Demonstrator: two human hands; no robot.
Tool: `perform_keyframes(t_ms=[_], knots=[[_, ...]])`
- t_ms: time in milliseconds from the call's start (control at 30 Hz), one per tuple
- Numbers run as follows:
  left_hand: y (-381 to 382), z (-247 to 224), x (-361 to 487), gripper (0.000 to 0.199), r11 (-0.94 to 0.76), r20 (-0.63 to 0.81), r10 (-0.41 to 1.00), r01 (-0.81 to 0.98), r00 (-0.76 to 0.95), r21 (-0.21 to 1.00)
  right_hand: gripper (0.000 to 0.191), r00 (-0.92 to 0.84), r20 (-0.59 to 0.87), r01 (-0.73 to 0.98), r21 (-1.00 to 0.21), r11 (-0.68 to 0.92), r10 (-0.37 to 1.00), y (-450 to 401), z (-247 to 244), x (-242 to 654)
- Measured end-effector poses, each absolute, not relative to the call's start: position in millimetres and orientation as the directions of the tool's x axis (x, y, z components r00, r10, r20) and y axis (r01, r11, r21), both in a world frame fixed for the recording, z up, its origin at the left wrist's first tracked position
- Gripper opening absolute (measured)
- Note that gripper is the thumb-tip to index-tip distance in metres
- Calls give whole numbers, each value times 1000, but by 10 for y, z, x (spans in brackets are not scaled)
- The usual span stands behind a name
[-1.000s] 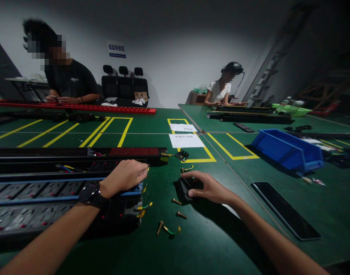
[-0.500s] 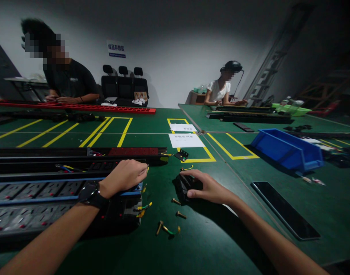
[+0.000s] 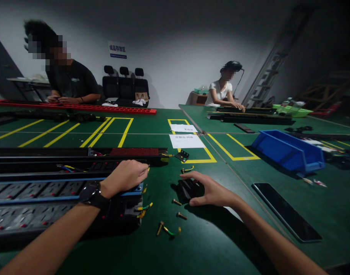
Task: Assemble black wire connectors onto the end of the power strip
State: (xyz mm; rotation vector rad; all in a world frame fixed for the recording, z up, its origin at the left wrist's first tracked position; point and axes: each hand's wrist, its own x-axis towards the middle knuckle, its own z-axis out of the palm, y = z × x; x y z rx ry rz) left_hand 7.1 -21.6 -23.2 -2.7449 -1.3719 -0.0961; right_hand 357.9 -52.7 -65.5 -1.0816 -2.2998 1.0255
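Observation:
My left hand (image 3: 127,175) is closed over the right end of the socket strips; what its fingers hold, if anything, is too small to name. Beneath it runs a blue-edged socket strip (image 3: 60,188). My right hand (image 3: 210,190) has thumb and fingers spread around a small black part (image 3: 189,189) lying on the green table. Brass screws (image 3: 177,202) lie just below that part, and a short green-yellow wire (image 3: 171,231) rests nearer to me. Another short yellow wire (image 3: 188,169) is above my right fingertips.
A phone (image 3: 286,212) and a blue bin (image 3: 289,151) are at the right. White papers (image 3: 187,141) and a small black bracket (image 3: 182,155) lie ahead. Two people sit across the table, behind a red rail (image 3: 106,108) and dark rails (image 3: 252,117).
The fingers of my right hand have spread wider and no longer grip the black part, which rests flat on the table. My left hand has hardly moved.

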Motion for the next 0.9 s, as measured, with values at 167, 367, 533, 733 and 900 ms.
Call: perform_keyframes(t_ms=[167,367,533,733,900], knots=[[-212,-242,59,30,-605,101,790,795,605,-28,81,-608,71,493,-746,447,790,-553,-622,3578],[-219,-240,60,30,-611,112,786,792,608,-18,57,-579,77,531,-720,447,811,-598,-510,3616],[-218,-235,62,30,-609,109,786,792,609,-32,40,-584,61,552,-701,451,810,-632,-440,3607],[-217,-230,64,29,-603,90,791,796,605,-44,49,-580,60,542,-716,440,813,-643,-444,3582],[-210,-242,60,29,-602,92,792,797,604,-45,45,-591,41,550,-710,440,805,-639,-434,3595]])
